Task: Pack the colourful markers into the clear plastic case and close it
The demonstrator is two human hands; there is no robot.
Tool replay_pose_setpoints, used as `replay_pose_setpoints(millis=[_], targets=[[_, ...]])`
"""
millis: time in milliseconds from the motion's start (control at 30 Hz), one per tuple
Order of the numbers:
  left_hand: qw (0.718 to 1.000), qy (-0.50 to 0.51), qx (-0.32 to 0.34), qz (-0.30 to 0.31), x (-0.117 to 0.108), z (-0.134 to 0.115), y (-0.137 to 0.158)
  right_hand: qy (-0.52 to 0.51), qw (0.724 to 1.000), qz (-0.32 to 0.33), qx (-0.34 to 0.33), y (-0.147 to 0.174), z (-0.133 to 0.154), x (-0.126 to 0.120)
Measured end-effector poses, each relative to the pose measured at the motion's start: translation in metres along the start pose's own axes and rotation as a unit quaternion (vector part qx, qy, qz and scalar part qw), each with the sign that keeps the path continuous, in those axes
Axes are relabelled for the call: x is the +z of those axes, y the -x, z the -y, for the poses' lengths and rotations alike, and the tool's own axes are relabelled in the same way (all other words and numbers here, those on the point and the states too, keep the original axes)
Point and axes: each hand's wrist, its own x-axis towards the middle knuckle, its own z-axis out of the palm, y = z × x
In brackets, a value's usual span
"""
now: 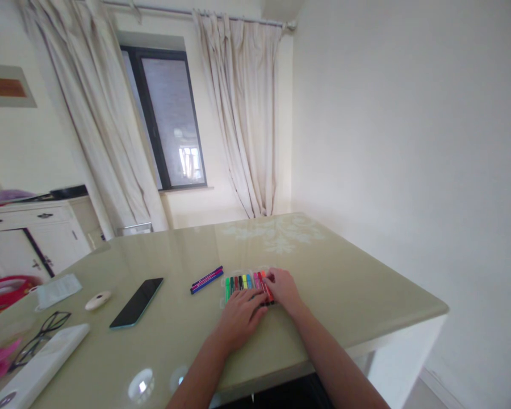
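A row of colored markers [239,283] lies side by side in a clear plastic case [222,303] on the table, running from green at the left to red at the right. My left hand [242,312] rests over the lower part of the row, its fingers stretched out and touching the markers. At the right end, the bent fingers of my right hand [281,286] close on the top of a red marker [269,291]. Left of the case, a few loose blue and purple markers [207,279] lie together on the tabletop.
A black-screened phone [137,303], a white oval object [97,300], a face mask [59,290], eyeglasses [40,339] and a long white object [42,369] lie on the left of the glossy table [344,289]. A wall [409,142] stands at the right.
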Motion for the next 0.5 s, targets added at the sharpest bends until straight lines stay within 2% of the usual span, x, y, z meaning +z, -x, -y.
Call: replay_pose_setpoints(millis=[67, 133, 200, 233, 333, 500], targets=[[0.997, -0.003, -0.067, -0.049, -0.002, 0.012, 0.001, -0.006, 1.0, -0.014, -0.005, 0.002, 0.002, 0.0], [0.977, -0.044, -0.183, -0.096, -0.005, 0.029, 0.004, -0.018, 1.0, -0.025, -0.007, 0.004, 0.004, -0.002], [0.932, -0.122, -0.322, -0.113, -0.009, 0.046, 0.01, -0.029, 0.999, -0.026, -0.01, 0.006, 0.006, -0.004], [0.912, -0.15, -0.367, -0.102, -0.011, 0.053, 0.013, -0.032, 0.999, -0.026, -0.013, 0.007, 0.006, -0.004], [0.883, -0.202, -0.419, -0.058, -0.015, 0.064, 0.021, -0.035, 0.999, -0.033, -0.019, 0.007, 0.007, -0.005], [0.864, -0.237, -0.443, -0.031, -0.019, 0.061, 0.023, -0.046, 0.998, -0.044, -0.023, 0.006, 0.007, -0.004]])
